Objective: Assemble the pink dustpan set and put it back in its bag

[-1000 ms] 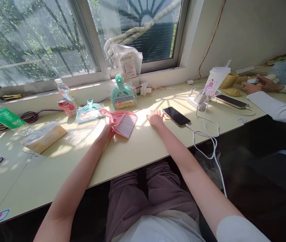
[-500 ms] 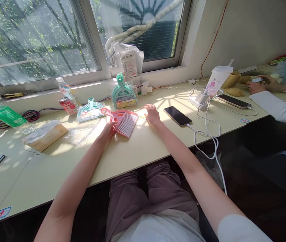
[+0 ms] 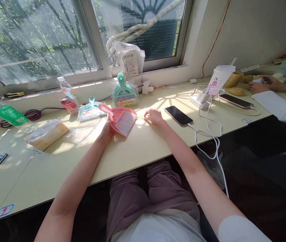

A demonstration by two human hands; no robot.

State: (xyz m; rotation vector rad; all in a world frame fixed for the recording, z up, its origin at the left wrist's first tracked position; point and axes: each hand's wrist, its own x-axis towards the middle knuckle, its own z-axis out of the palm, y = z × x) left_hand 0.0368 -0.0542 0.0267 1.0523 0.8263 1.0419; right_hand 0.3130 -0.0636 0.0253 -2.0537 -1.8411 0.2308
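Note:
My left hand [image 3: 107, 129] grips the near edge of a pink mini dustpan-and-brush set [image 3: 119, 119], tilting it up off the cream desk [image 3: 137, 148]. My right hand [image 3: 153, 116] lies just right of it, fingers curled on a small yellow and red card [image 3: 142, 118] on the desk. Behind stand two teal dustpan sets in clear wrap, one upright [image 3: 124, 90] and one lying flat [image 3: 91, 109].
A black phone [image 3: 178, 115] on a white cable [image 3: 208, 134] lies right of my right hand. A clear bag [image 3: 82, 132], a wrapped wooden block [image 3: 45, 134], a can [image 3: 66, 104] and bottles are to the left. Another person's hands [image 3: 261, 85], a cup [image 3: 218, 79] and a second phone [image 3: 234, 101] are far right.
My right hand has moved left from beside the phone to the small card near the pink set and curled its fingers. My left hand has lifted the pink set's edge slightly.

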